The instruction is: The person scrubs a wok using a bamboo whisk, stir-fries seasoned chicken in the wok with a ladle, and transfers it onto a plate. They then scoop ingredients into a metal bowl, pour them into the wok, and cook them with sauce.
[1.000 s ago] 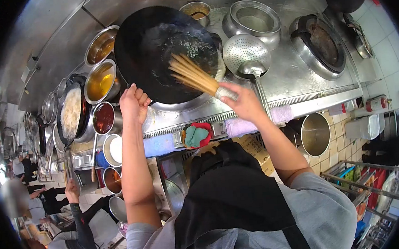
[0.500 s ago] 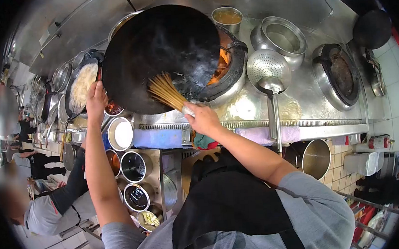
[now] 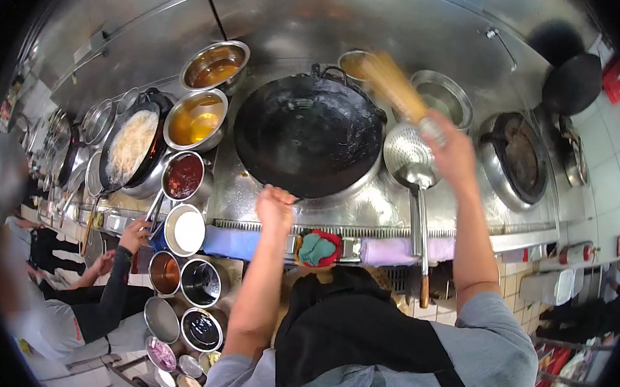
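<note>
A large black wok (image 3: 310,137) sits upright on the burner, wet inside. My left hand (image 3: 276,207) is closed at its near rim, around what looks like its handle. Raised to the right of the wok, my right hand (image 3: 451,149) grips a bamboo brush (image 3: 394,85), whose bristles are blurred by motion and point up and left. Beneath that hand lie a perforated strainer (image 3: 403,145) and a steel ladle (image 3: 418,175), their handles hanging over the counter's front edge.
Bowls of amber liquid (image 3: 195,121) and a pot of red sauce (image 3: 183,176) stand left of the wok. A lidless pot (image 3: 446,100) is behind the strainer. Another burner (image 3: 517,159) is at right. A co-worker's hand (image 3: 135,235) reaches near the sauce pots.
The wok has come down from its tilt over the flame and lies flat. My right hand has lifted the brush out and moved right. My left hand has moved right and lower with the rim.
</note>
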Tool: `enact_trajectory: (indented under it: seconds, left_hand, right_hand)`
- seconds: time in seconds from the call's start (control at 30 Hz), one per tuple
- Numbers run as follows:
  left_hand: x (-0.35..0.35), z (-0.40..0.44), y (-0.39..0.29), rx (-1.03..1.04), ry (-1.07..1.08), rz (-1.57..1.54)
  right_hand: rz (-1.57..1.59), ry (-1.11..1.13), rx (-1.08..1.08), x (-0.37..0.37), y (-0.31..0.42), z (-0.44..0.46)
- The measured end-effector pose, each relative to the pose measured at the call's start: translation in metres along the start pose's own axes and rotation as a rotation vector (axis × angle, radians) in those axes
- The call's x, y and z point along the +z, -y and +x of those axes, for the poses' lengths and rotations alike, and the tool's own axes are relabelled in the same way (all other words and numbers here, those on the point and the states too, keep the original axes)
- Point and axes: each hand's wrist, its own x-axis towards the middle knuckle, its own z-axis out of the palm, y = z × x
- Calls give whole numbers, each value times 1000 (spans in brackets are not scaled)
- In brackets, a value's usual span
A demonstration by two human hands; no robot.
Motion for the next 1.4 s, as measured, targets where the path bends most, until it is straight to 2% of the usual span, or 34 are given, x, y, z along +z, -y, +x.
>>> enact_trajectory:
  seconds: [0.03, 0.07, 0.1, 0.17, 0.27, 0.33, 0.37, 0.4, 0.43, 0.47, 0.5, 0.53, 0.57, 0.63, 0.67, 0.7, 0.73, 0.77, 0.8, 0.87, 0.9, 0.93, 1.0, 1.03, 1.07, 1.13, 1.17, 1.2, 1.27, 1.37, 1.4]
  left_hand:
    - [-5, 0, 15, -20, 4, -48]
    - [-8, -1, 28, -57, -17, -79]
    - [-9, -3, 37, -92, -41, -109]
    - [3, -18, 39, -297, -66, 5]
    - [22, -31, 42, -349, -69, -2]
    - [21, -31, 46, -302, -88, -55]
    - [20, -29, 45, -278, -99, -92]
    - [20, -27, 41, -266, -103, -100]
    - [19, -27, 39, -251, -99, -72]
    - [18, -28, 39, -241, -95, -45]
    - [16, -25, 40, -241, -112, -48]
    - [18, -17, 39, -225, -114, -65]
    - [16, -15, 40, -221, -89, -66]
    - [12, -25, 42, -246, -80, -52]
    - [14, -23, 39, -242, -72, -52]
    - [12, -26, 39, -257, -67, -40]
    - [12, -27, 40, -264, -62, -33]
    - [9, -26, 41, -257, -61, -26]
    - [7, -26, 44, -258, -65, -30]
    - [5, -24, 48, -215, -38, -14]
    - [4, -28, 48, -227, -42, -11]
    - [8, -29, 45, -235, -56, -13]
    - [12, -28, 43, -245, -63, -12]
    - [12, -26, 42, -249, -69, -19]
    - [9, -28, 41, -259, -82, -22]
    - [5, -31, 41, -264, -60, 15]
    - [4, -32, 39, -279, -69, 114]
    - [4, -32, 36, -287, -77, 212]
    - [0, -25, 37, -281, -56, 266]
    - [-8, -25, 40, -304, 16, 169]
    - [-5, -24, 41, -312, 32, 176]
  right_hand:
    - [68, -44, -19, -22, 11, 18]
    - [6, -194, -179, -34, 12, 37]
    - [60, -204, -118, -46, 20, 58]
    - [101, -288, -96, -54, 33, 101]
    - [30, -340, -29, -9, 35, 156]
    - [-22, -283, 11, 66, 22, 173]
    - [81, -217, 21, 109, 27, 162]
    - [-85, -17, 157, 154, 35, 147]
    - [-28, 122, 107, 209, 26, 120]
    - [-179, 359, 57, 257, 28, 88]
    - [-90, 500, 38, 254, 64, 49]
    - [173, 520, -133, 266, 69, 19]
    - [255, 672, -106, 248, 80, 1]
    - [279, 846, -302, 200, 46, 14]
    - [79, 936, -325, 182, 20, 42]
    - [22, 820, -457, 193, -38, 76]
    - [-361, 749, -232, 171, -42, 113]
    - [-402, 485, 3, 150, -36, 130]
    - [-165, 241, 92, 152, -33, 139]
    - [-124, 234, 148, 168, 12, 120]
    - [-110, 290, 63, 206, 17, 95]
    - [-313, 468, 75, 228, 32, 65]
    - [-48, 641, -185, 235, 59, 6]
    - [151, 697, -196, 219, 65, -14]
    - [119, 708, -300, 198, 58, -18]
    - [10, 788, -424, 191, -17, 28]
    - [-349, 776, -344, 182, -40, 71]
    - [-468, 680, -49, 159, -45, 109]
    - [-296, 159, 162, 148, -22, 135]
    - [-280, 404, 40, 218, 6, 83]
    - [-344, 593, -25, 216, 35, 53]
